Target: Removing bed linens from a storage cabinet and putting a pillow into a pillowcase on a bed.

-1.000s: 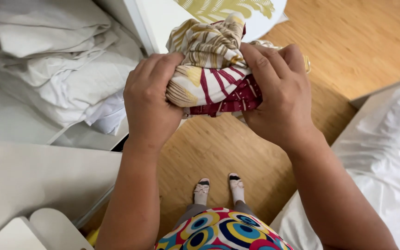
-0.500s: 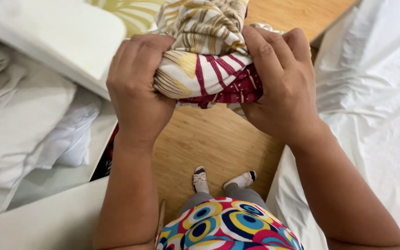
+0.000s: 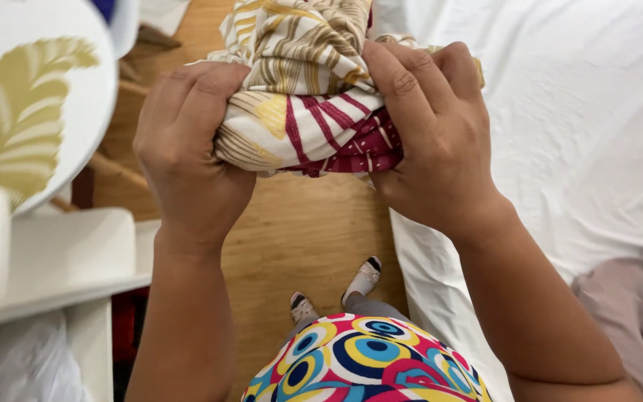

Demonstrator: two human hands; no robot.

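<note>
Head view looks straight down on a bunched cloth bundle (image 3: 310, 97) held in the air between two bare hands, above a wooden floor (image 3: 299, 231) and well clear of it. The left hand (image 3: 187, 160) clamps the bundle's left end, fingers curled over the top of the gathered fabric and palm under it; the right hand (image 3: 433, 138) closes on the right end, fingertips pressing down into the folds where cream gives way to dark red stripes. Both grips are narrow and full of cloth — neither hand is open. The bundle's long axis runs left to right between the palms, with a looser tail of beige-striped fabric rising away toward the top of the frame, so the bulk lies just ahead of the knuckles rather than below them. Neither hand is nearer — they share it evenly, each touching it, the thumbs hidden underneath. To the right, just beside the right forearm, lies a bed (image 3: 574, 141) under a white sheet; to the left stands a white shelf (image 3: 61, 260) with a leaf-patterned cushion (image 3: 24, 119) above it.
</note>
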